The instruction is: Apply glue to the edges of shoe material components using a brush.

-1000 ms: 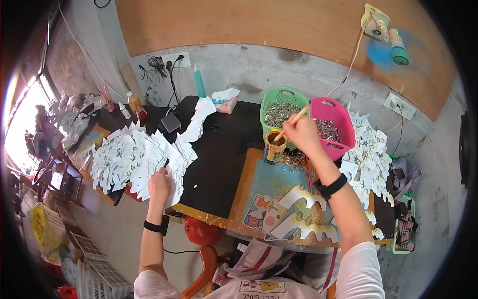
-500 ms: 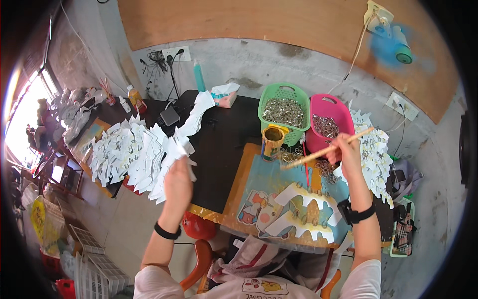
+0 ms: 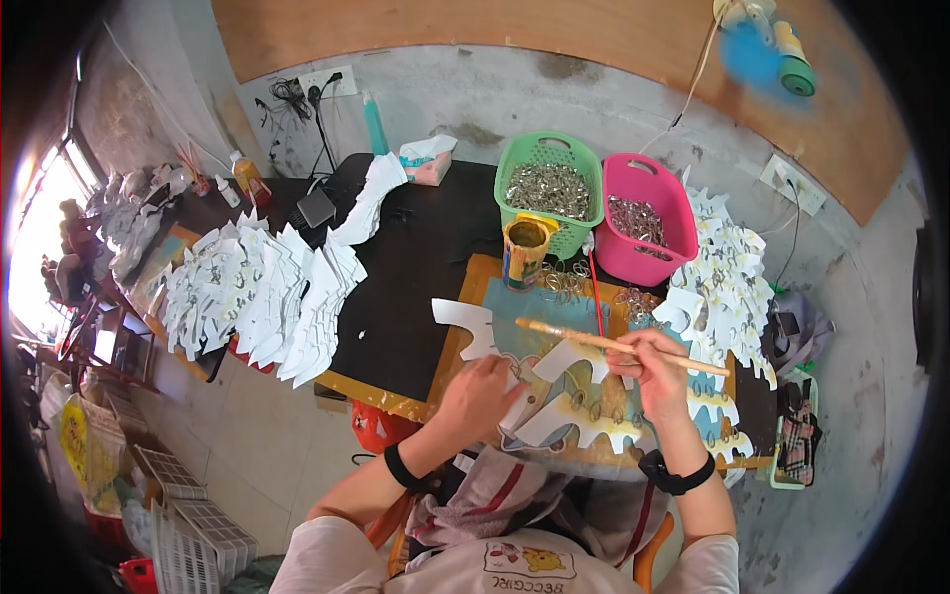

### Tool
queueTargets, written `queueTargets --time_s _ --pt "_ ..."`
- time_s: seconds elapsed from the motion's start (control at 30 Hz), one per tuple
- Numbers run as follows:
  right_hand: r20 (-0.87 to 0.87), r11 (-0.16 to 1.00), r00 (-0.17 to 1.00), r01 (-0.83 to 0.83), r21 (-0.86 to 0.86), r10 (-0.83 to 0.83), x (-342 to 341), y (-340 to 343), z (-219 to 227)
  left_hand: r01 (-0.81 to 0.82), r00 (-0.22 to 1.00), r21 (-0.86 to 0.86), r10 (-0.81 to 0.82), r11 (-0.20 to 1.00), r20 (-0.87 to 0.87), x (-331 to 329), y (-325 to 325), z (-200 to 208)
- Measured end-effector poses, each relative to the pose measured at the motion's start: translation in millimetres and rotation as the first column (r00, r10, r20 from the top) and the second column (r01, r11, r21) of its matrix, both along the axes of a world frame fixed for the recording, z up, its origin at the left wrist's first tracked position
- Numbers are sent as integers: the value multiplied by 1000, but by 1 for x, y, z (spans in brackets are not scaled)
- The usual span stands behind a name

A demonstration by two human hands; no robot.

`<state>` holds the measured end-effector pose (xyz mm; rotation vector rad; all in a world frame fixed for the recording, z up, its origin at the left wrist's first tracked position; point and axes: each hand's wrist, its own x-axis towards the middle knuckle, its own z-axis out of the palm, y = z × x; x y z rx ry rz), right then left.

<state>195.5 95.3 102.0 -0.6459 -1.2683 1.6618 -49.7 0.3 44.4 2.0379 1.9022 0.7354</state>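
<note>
My right hand (image 3: 648, 371) grips a slim wooden stick (image 3: 574, 337), whose thicker end points left above the work mat (image 3: 539, 303). My left hand (image 3: 480, 398) has its fingers closed on a white jagged-edged cutout (image 3: 463, 315), at the mat's left side; the fingertips partly hide it. Beneath and between the hands lie more white cutouts (image 3: 569, 424) with yellowish smears and small metal rings on them. A cartoon-shaped picture on the mat is mostly covered. Behind the stick stands an open, stained can (image 3: 524, 259).
A green basket (image 3: 569, 241) and a pink basket (image 3: 631, 263) hold metal rings at the back. Stacked white cutouts (image 3: 322, 307) lie left on the dark table (image 3: 401, 297); ringed ones (image 3: 727, 257) are piled right. A red rod (image 3: 597, 287) and loose rings (image 3: 564, 282) are near the can.
My left hand has come from the left stack to the mat with a white cutout. My right hand has lowered the stick. The smeared cutouts have shifted, some now lying farther right.
</note>
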Motion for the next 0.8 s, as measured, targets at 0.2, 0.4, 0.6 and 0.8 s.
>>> queueTargets --time_s 0.2,0.4,0.6,0.8 --pt "295 943 953 -36 332 -68 -43 -16 -20 -16 992 208 41 978 -116 -54 0 -21" --pt "466 817 876 -180 548 -120 -76 -4 -22 -36 994 141 50 989 -98 -64 -4 -38" --pt "491 785 865 -229 576 -108 -89 -4 -40 -85 992 141 96 986 -76 -55 -3 -36" --pt "605 686 770 -329 649 -202 -79 -22 -32 -141 989 120 144 983 -16 -51 -3 -32"
